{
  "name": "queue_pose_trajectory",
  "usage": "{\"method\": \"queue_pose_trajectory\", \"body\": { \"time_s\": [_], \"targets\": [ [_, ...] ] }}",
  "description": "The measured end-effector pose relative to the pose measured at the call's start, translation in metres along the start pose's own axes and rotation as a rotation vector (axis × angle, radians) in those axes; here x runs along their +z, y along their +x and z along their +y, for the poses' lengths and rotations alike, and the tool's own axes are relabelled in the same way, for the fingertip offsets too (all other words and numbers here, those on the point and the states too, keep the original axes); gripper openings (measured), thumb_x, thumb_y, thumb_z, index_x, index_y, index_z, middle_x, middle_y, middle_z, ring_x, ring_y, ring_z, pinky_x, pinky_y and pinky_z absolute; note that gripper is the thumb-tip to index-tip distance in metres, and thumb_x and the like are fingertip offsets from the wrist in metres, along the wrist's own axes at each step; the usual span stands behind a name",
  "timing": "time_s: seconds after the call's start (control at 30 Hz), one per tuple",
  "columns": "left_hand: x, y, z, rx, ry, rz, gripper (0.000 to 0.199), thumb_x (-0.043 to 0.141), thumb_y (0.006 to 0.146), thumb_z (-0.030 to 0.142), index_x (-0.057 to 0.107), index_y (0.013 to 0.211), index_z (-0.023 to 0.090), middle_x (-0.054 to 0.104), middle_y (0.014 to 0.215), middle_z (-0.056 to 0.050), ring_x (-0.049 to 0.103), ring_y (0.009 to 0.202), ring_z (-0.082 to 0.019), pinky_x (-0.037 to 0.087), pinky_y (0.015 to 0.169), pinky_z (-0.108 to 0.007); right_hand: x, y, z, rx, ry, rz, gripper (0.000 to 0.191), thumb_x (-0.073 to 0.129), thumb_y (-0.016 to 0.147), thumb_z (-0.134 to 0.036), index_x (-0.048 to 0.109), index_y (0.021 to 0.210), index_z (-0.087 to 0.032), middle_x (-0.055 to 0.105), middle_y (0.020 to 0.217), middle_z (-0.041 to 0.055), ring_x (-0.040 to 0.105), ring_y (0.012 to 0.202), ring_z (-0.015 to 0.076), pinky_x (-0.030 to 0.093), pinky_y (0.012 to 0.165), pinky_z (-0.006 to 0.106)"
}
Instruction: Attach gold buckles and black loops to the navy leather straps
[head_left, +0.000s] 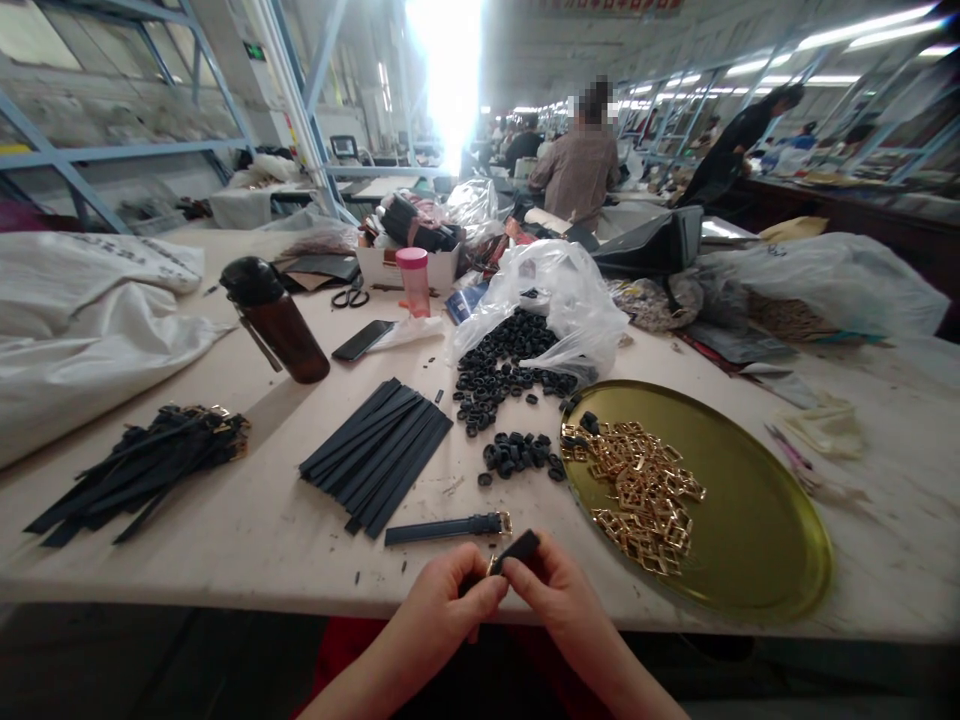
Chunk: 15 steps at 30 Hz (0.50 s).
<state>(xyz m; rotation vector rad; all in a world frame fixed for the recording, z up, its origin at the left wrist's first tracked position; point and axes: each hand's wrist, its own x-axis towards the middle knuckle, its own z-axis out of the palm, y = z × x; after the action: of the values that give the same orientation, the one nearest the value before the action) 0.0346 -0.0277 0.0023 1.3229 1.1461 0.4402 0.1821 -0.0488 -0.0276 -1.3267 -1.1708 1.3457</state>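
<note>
My left hand [457,592] and my right hand [547,580] meet at the table's front edge, both pinching one black strap [519,548] with a bit of gold buckle showing between them. Just beyond lies a finished-looking black strap with a gold buckle [448,528]. A stack of flat black strips [379,450] is behind it. Small black loops [517,455] form a little group, with a larger heap [502,360] spilling from a clear plastic bag [577,290]. Gold buckles [649,490] are piled on the round gold tray [765,530] at the right.
Buckled straps [157,460] are piled at the left. Behind stand a brown bottle [281,325], a phone [363,340], scissors [350,294], a pink-lidded cup [414,280] and a white box [375,265]. A person [577,165] is farther back.
</note>
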Motion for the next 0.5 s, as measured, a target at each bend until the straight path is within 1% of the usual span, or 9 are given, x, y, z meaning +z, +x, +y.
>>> {"method": "queue_pose_trajectory", "body": {
  "time_s": [0.07, 0.1, 0.2, 0.3, 0.33, 0.4, 0.47, 0.5],
  "targets": [
    [-0.003, 0.001, -0.001, -0.018, -0.002, -0.029, 0.027, 0.052, 0.074, 0.041, 0.045, 0.064, 0.017, 0.048, 0.053, 0.005, 0.038, 0.042, -0.007, 0.028, 0.041, -0.018, 0.001, 0.002, -0.001, 0.064, 0.089, -0.027, 0.026, 0.060, 0.073, -0.042, 0.049, 0.067, -0.019, 0.048, 0.060, -0.0036, 0.045, 0.059, 0.0133, 0.036, 0.057, 0.025],
    [-0.004, 0.001, -0.002, -0.026, -0.009, -0.027, 0.027, 0.053, 0.073, 0.042, 0.044, 0.064, 0.017, 0.049, 0.053, 0.005, 0.038, 0.041, -0.007, 0.028, 0.040, -0.018, 0.002, 0.001, -0.002, 0.055, 0.087, -0.020, 0.026, 0.060, 0.073, -0.042, 0.049, 0.067, -0.019, 0.047, 0.061, -0.0036, 0.045, 0.060, 0.0133, 0.036, 0.058, 0.025],
    [-0.005, 0.006, -0.008, -0.036, -0.041, 0.014, 0.030, 0.054, 0.072, 0.043, 0.040, 0.061, 0.019, 0.045, 0.047, 0.007, 0.034, 0.038, -0.006, 0.025, 0.039, -0.018, 0.003, -0.003, -0.005, -0.069, -0.012, 0.027, 0.021, 0.057, 0.077, -0.039, 0.051, 0.070, -0.020, 0.048, 0.065, -0.0025, 0.045, 0.063, 0.0138, 0.036, 0.061, 0.025],
    [-0.004, 0.009, -0.013, -0.008, -0.049, 0.062, 0.033, 0.055, 0.071, 0.045, 0.038, 0.060, 0.019, 0.041, 0.044, 0.008, 0.035, 0.038, -0.007, 0.026, 0.039, -0.018, 0.005, -0.008, -0.003, -0.140, -0.087, 0.004, 0.019, 0.050, 0.083, -0.035, 0.053, 0.072, -0.020, 0.050, 0.067, -0.0014, 0.046, 0.064, 0.0140, 0.036, 0.060, 0.025],
    [-0.004, 0.010, -0.013, 0.014, -0.053, 0.074, 0.031, 0.057, 0.071, 0.044, 0.040, 0.063, 0.019, 0.043, 0.046, 0.008, 0.038, 0.040, -0.007, 0.029, 0.041, -0.018, 0.007, -0.008, -0.001, -0.139, -0.092, -0.012, 0.021, 0.048, 0.084, -0.035, 0.053, 0.071, -0.020, 0.050, 0.066, -0.0011, 0.046, 0.064, 0.0140, 0.036, 0.059, 0.025],
    [-0.004, 0.008, -0.011, 0.078, -0.042, 0.082, 0.026, 0.059, 0.071, 0.039, 0.046, 0.078, 0.018, 0.048, 0.054, 0.007, 0.045, 0.048, -0.009, 0.035, 0.048, -0.019, 0.009, -0.007, 0.002, -0.118, -0.084, -0.045, 0.024, 0.044, 0.086, -0.036, 0.054, 0.071, -0.020, 0.051, 0.065, -0.0008, 0.047, 0.062, 0.0138, 0.036, 0.058, 0.024],
    [-0.005, 0.005, -0.007, 0.126, 0.014, 0.044, 0.026, 0.056, 0.074, 0.031, 0.048, 0.095, 0.018, 0.054, 0.065, 0.004, 0.049, 0.057, -0.011, 0.039, 0.055, -0.021, 0.007, -0.003, 0.000, -0.105, -0.095, -0.086, 0.026, 0.042, 0.087, -0.037, 0.056, 0.072, -0.019, 0.053, 0.065, -0.0002, 0.049, 0.062, 0.0142, 0.037, 0.057, 0.025],
    [-0.006, 0.003, -0.004, 0.132, 0.049, 0.018, 0.024, 0.053, 0.076, 0.029, 0.050, 0.098, 0.018, 0.054, 0.067, 0.004, 0.049, 0.057, -0.010, 0.039, 0.056, -0.021, 0.004, -0.002, -0.005, -0.108, -0.117, -0.091, 0.025, 0.043, 0.086, -0.037, 0.056, 0.073, -0.019, 0.055, 0.066, 0.0004, 0.050, 0.063, 0.0147, 0.038, 0.058, 0.026]
  ]
}}
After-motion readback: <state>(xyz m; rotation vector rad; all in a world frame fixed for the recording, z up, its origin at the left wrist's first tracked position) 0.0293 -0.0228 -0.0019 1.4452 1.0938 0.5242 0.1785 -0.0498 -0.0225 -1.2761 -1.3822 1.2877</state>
